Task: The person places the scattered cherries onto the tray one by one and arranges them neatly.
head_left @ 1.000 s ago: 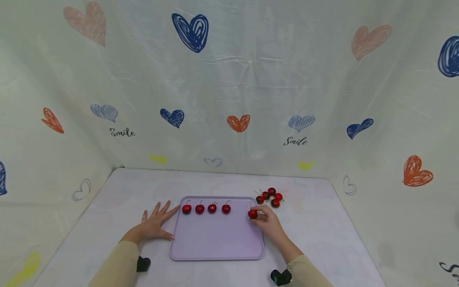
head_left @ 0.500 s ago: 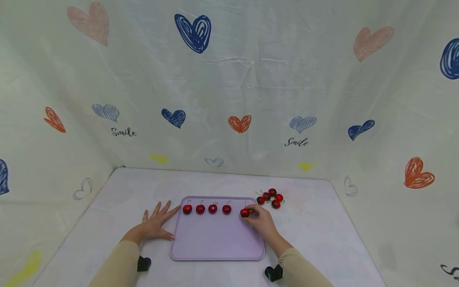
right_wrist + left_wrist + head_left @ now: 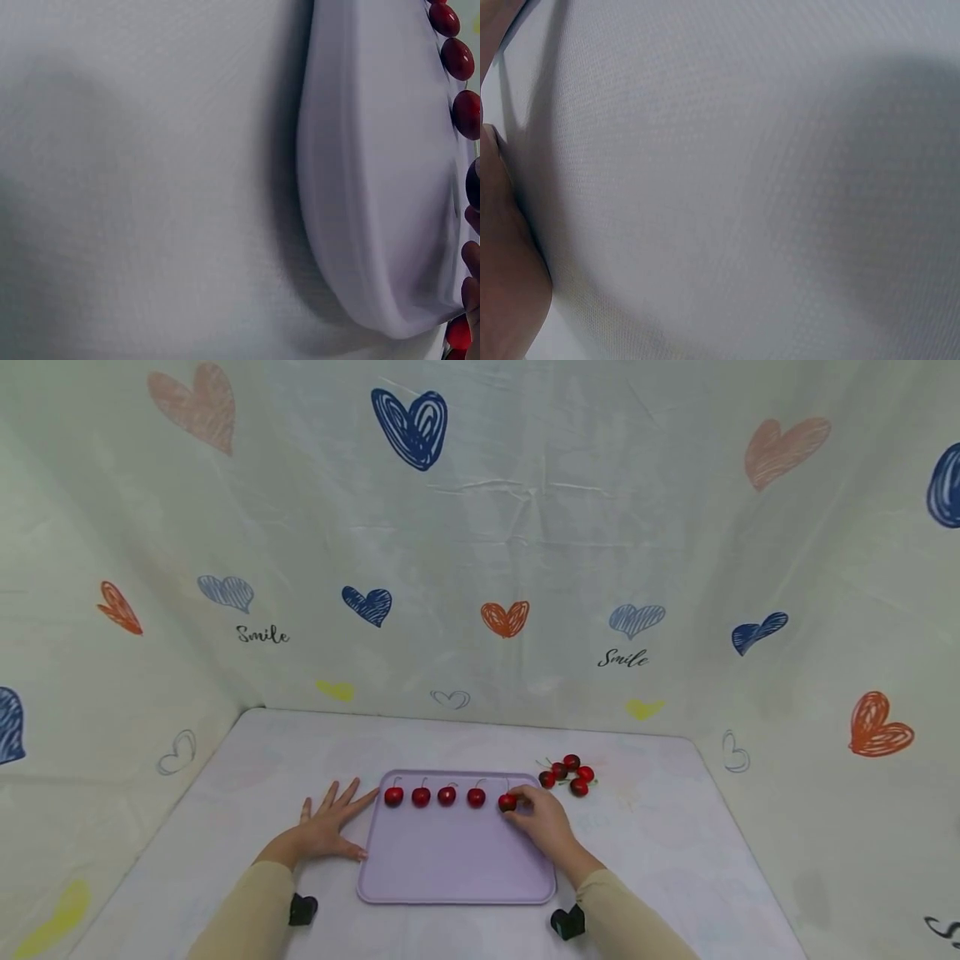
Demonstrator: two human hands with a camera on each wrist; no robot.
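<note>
A lilac tray lies on the table with a row of cherries along its far side, stems pointing away. At the row's right end my right hand pinches another cherry between thumb and fingertips, low over the tray. In the right wrist view, fingertips show at the right edge, beside a dark cherry. My left hand rests with spread fingers at the tray's left edge, forefinger and thumb at the rim. Only part of that hand shows in the left wrist view.
Several loose cherries with stems are bunched on the white table just beyond the tray's far right corner. A dark wrist device sits by each sleeve. A curtain with printed hearts hangs behind the table.
My right hand has carried its cherry leftward over the tray to the end of the row. The left hand has stayed at the tray's edge. The head view has shifted slightly.
</note>
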